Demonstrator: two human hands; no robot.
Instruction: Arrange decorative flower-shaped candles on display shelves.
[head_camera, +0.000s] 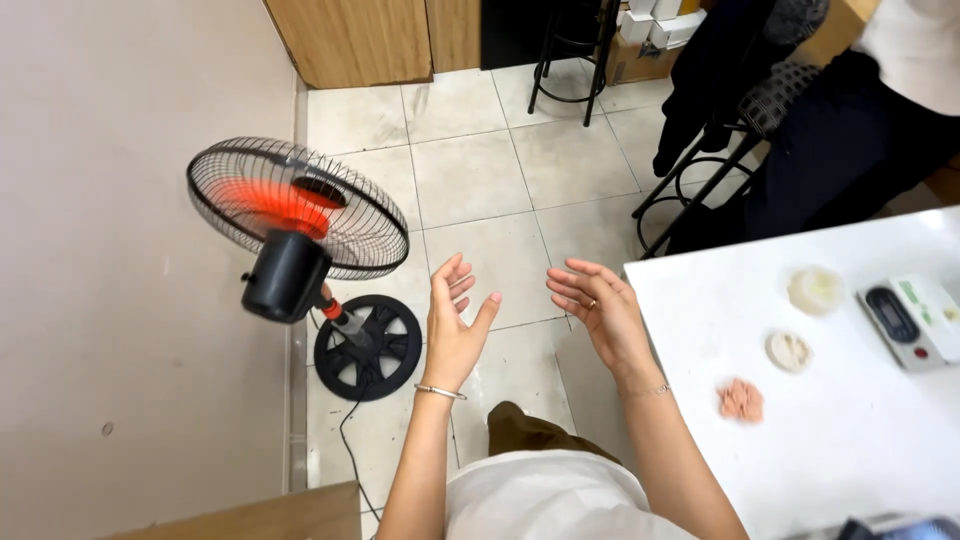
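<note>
Seen from the head camera, both bare hands are raised over the tiled floor (500, 170), palms turned toward each other, with a gap between them. The left hand (455, 325) is fully open, fingers spread and pointing toward 12 o'clock, and holds nothing; a thin bracelet circles its wrist. The right hand (600, 310), at 3 o'clock from the left, is likewise open with fingers loosely curved toward 10 o'clock, empty, a ring visible on one finger. Nearest the left hand, at its 9 o'clock, stands a pedestal fan (297, 225): a black wire cage with red-orange blades, a black motor housing, and a round black base (367, 348) resting on the floor at 8 o'clock from the hand; the hand and the fan are near but apart. At 3 o'clock from the right hand lies the corner of a white desk (850, 450), bearing a small pinkish clump (741, 400), a flat pale disc (789, 351), a translucent rounded lump (815, 290) and a small digital scale (915, 320). No item on the desk is touched, and neither hand grips anything, so nothing is yet in hand; contact with the fan or with the desk items is not yet made. At 1 o'clock, another person sits on a black stool (700, 190).
</note>
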